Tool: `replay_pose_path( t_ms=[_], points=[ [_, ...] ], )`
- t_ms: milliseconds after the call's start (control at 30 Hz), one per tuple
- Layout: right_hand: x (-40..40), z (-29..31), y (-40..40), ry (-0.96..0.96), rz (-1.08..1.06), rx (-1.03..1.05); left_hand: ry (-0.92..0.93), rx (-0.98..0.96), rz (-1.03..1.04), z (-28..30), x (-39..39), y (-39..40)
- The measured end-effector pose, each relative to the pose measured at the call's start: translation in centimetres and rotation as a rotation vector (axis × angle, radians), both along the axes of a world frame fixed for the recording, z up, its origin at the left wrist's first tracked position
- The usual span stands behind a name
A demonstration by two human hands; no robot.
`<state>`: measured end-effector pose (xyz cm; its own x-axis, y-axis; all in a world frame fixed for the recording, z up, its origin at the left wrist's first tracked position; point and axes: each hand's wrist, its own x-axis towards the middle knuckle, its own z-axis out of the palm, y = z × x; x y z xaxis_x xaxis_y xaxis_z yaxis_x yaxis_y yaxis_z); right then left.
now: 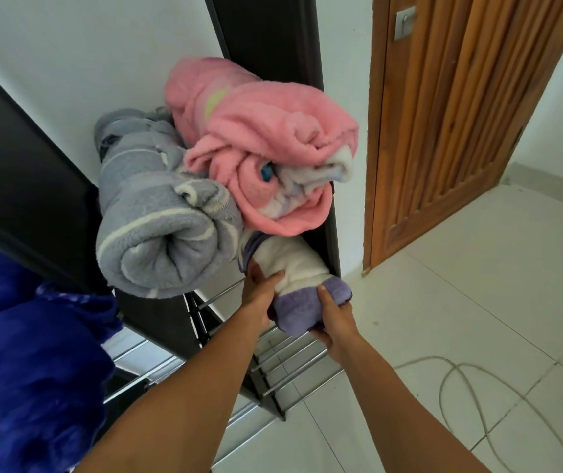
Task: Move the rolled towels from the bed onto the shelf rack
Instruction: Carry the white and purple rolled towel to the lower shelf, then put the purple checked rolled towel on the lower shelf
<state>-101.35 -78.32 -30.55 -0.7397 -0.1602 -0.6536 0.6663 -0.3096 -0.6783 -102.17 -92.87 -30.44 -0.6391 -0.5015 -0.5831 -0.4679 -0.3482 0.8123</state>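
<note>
A white and purple rolled towel (302,288) lies on a shelf of the black shelf rack (177,322), its purple end sticking out toward me. My left hand (259,290) grips its left side and my right hand (336,319) holds the purple end from below. Above and left of it rests a grey rolled towel (157,233) with white stripes. A pink rolled towel (266,145) sits on top, leaning over both. The bed is out of view.
Blue fabric (31,370) hangs at the left edge. Metal bars (293,367) of lower rack shelves show beneath my hands. A wooden door (450,114) stands at the right. A pale cable (471,401) loops on the tiled floor.
</note>
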Motion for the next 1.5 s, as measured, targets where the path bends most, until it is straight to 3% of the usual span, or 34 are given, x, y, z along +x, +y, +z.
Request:
replay_pose_path(
  t_ms=[267, 400, 567, 667, 733, 867, 1067, 1267, 1500],
  points=[
    [2.9, 1.6, 3.5, 0.024, 0.117, 0.14, -0.112, -0.402, -0.091, 4.3, 2.9, 2.9],
    [6.8, 4.7, 7.6, 0.047, 0.129, 0.152, -0.154, -0.708, -0.304, 7.7, 6.7, 6.4],
    [15.3, 8.5, 16.5, 0.045, 0.083, 0.177, -0.118, -0.57, -0.397, 11.6, 14.8, 14.9],
    [21.9, 8.0, 23.8, -0.022, 0.038, 0.163, -0.101, -0.442, -0.605, 11.2, 21.0, 21.3],
    [27.5, 7.6, 29.3, -0.104, -0.017, 0.168, -0.19, -0.315, -0.805, 10.2, 25.5, 25.7],
    [41.0, 8.0, 40.7, -0.197, -0.295, 0.184, -0.289, -0.297, -1.224, 8.3, 32.7, 35.4],
    [61.1, 10.1, 52.4, -0.283, -1.055, 0.175, -0.143, -0.315, -1.749, 8.3, 41.6, 49.5],
    [77.2, 11.4, 53.5, -0.324, -1.43, 0.117, -0.09, -0.145, -1.969, 10.0, 52.5, 60.4],
    [90.3, 9.6, 56.3, -0.286, -1.767, 0.02, -0.215, -0.08, -2.213, 10.5, 66.3, 69.7]
  ],
)
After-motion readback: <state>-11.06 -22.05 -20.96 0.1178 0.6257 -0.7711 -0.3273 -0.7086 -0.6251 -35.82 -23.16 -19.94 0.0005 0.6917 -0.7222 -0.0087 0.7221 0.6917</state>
